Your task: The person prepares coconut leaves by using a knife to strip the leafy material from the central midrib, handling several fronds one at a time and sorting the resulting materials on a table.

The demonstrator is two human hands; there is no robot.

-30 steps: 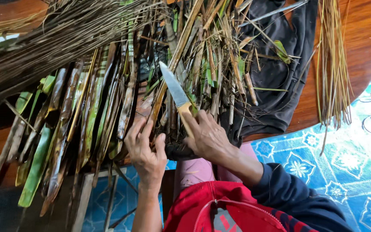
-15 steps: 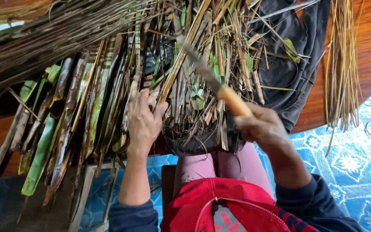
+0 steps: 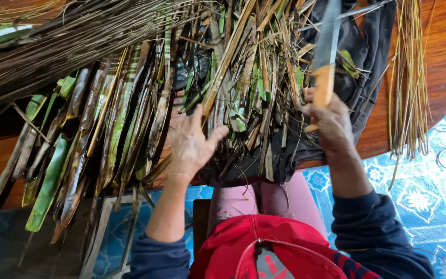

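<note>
My right grip [image 3: 331, 121] is closed on the knife [image 3: 326, 57], blade toward the frame's top; my left grip [image 3: 192, 144] is spread open, fingers on the palm leaf strips [image 3: 130, 119] at centre.

A knife [image 3: 327, 57] with a pale orange-tan handle and grey blade is seen upper right. Green and brown leaf strips [image 3: 86, 139] are spread at left. A reddish-brown wooden table [image 3: 440, 67], a dark cloth [image 3: 365, 82], blue floral-patterned flooring [image 3: 419, 196] and a red jacket [image 3: 264, 248] are shown.

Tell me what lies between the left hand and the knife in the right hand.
In the head view, a heap of dry and green leaf strips lies between the left hand and the knife.
</note>
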